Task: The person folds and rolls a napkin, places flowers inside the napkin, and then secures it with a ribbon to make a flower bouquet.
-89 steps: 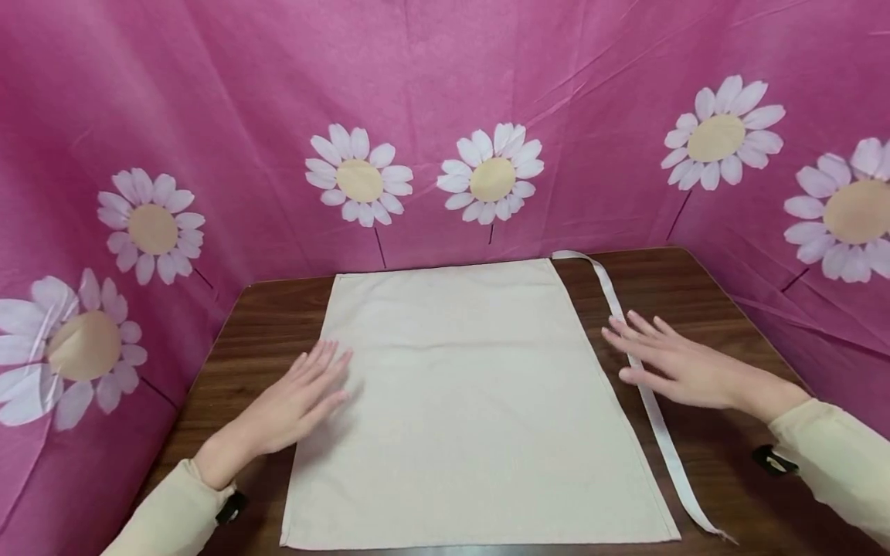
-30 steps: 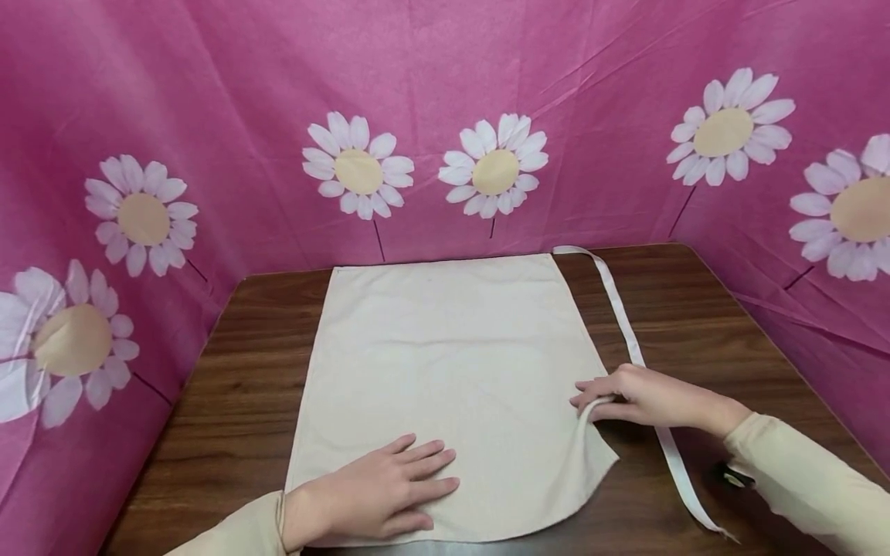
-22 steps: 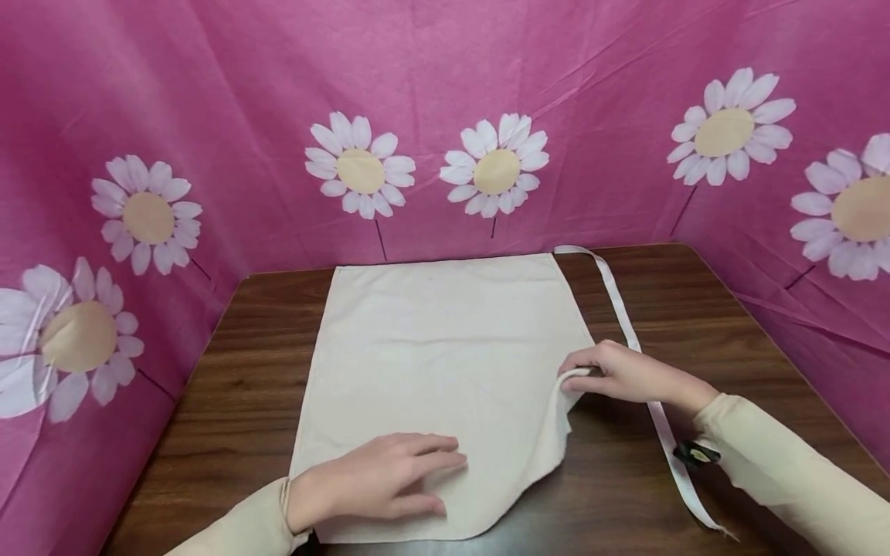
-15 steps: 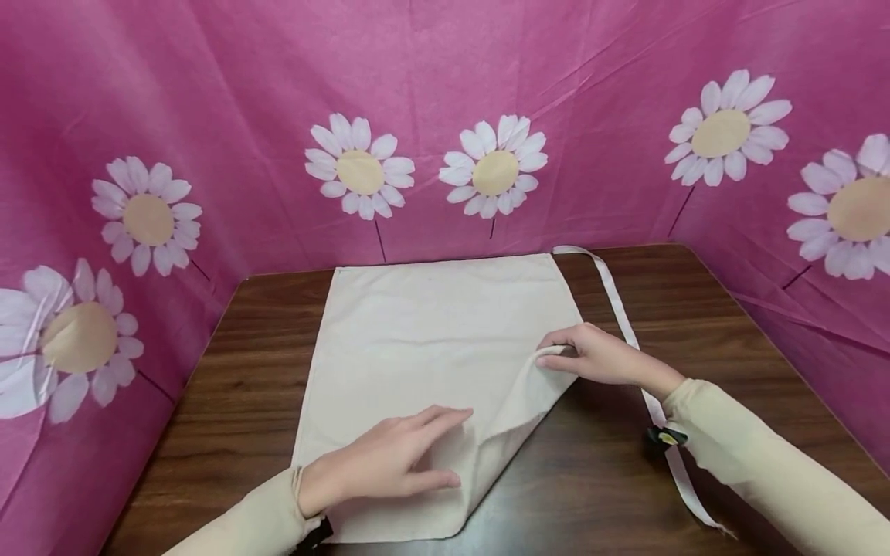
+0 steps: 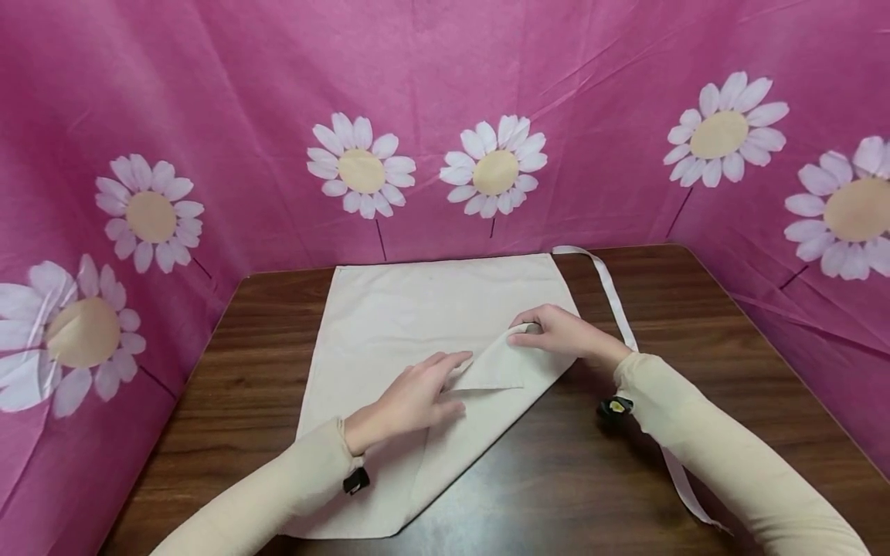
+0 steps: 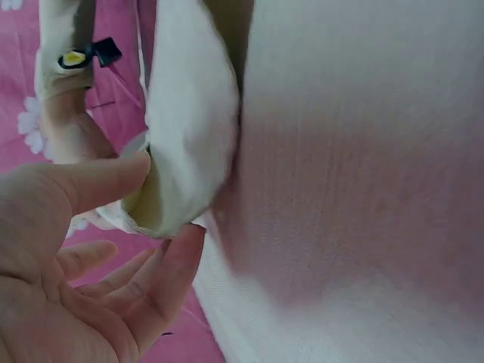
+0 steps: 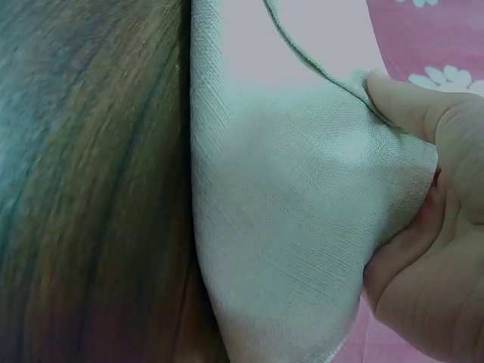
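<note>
A cream cloth (image 5: 389,309) lies on the wooden table, its near right part turned up into a raised flap (image 5: 490,371). At the flap's upper right, my right hand (image 5: 559,332) pinches the cloth edge between thumb and fingers; the right wrist view shows the thumb on top of the fabric (image 7: 280,197). My left hand (image 5: 410,398) is over the cloth at the flap's left end. In the left wrist view, its thumb and forefinger (image 6: 178,265) stand apart on either side of the curled fabric edge (image 6: 162,212), fingertips right at it.
A white ribbon (image 5: 612,293) runs from the cloth's far right corner down the table (image 5: 667,309), partly hidden under the right forearm. Pink curtains with daisies (image 5: 361,170) surround the table at the back and sides. Each wrist carries a small black device (image 5: 615,408).
My right hand has taken the cloth's right edge and carried it up and left, folding the near right corner over. My left hand has left its flat rest near the front edge and moved toward the flap.
</note>
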The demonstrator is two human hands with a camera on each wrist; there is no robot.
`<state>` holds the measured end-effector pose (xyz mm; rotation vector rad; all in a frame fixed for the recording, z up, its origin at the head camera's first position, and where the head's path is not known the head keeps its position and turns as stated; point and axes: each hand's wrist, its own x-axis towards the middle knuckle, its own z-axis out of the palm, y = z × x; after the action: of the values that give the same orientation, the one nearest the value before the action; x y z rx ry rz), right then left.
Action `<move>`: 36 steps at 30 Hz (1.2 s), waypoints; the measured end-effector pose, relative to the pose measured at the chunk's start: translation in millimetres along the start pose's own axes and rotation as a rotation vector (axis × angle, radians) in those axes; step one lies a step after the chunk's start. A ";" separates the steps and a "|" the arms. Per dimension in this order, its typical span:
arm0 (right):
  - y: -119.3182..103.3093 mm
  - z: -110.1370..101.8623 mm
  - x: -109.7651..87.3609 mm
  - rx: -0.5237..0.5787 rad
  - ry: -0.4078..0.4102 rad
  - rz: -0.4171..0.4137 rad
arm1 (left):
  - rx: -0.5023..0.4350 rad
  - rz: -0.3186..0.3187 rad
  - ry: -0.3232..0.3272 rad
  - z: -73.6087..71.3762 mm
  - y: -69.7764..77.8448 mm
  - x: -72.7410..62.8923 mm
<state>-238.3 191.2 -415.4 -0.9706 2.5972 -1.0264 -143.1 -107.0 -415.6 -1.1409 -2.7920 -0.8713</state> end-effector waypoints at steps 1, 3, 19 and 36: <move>-0.5 0.5 1.2 0.000 -0.003 -0.001 | 0.002 -0.003 -0.001 1.3 -1.8 3.7; -1.6 0.7 2.7 -0.004 -0.004 -0.005 | 0.007 -0.007 -0.001 3.9 -4.1 10.4; -9.9 -19.9 2.9 0.049 -0.060 0.029 | 0.030 0.087 0.151 -7.9 1.4 33.1; -7.1 -51.4 1.7 0.066 0.110 0.054 | -0.183 -0.077 0.263 -74.7 0.3 40.0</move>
<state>-256.0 214.2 -372.3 -0.8461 2.6424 -1.1749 -187.3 -117.9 -344.1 -0.8654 -2.5988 -1.2080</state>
